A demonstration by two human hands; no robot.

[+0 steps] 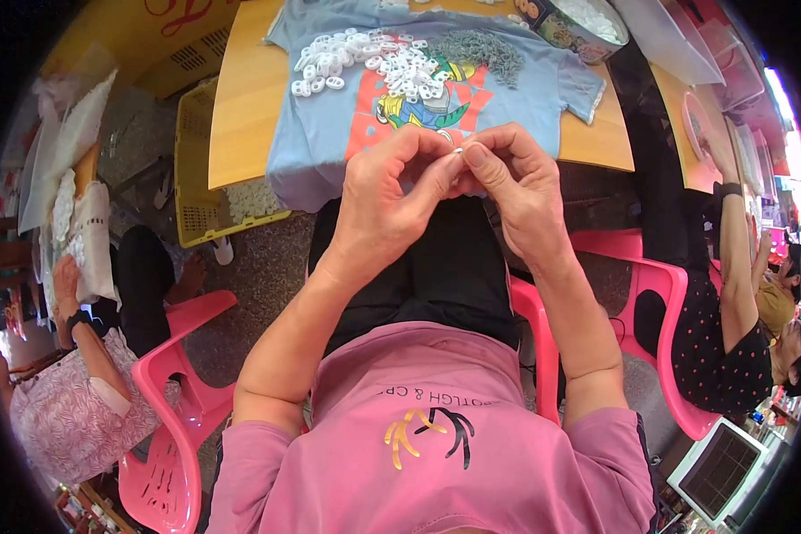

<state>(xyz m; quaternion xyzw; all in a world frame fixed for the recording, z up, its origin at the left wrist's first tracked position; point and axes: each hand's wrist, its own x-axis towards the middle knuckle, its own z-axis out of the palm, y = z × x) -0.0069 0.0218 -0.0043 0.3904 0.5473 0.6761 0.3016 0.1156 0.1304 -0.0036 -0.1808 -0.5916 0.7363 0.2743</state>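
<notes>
My left hand [384,198] and my right hand [523,185] meet at the fingertips just over the table's near edge. Both are closed in a pinch on a small white piece [458,150], mostly hidden by the thumbs, so its exact kind does not show. Beyond them a light blue T-shirt [307,142] with a colourful print lies spread as a cover. On it is a heap of small white plastic pieces with oval holes [329,60]. To their right lies a pile of small slim grey pieces [488,55].
A round tin [581,36] of white pieces stands at the wooden table's [240,89] far right. Left of the table is a yellow plastic crate [191,209] with white pieces inside. Other people sit on both sides, by pink chairs [173,392]. My black-trousered lap is under my hands.
</notes>
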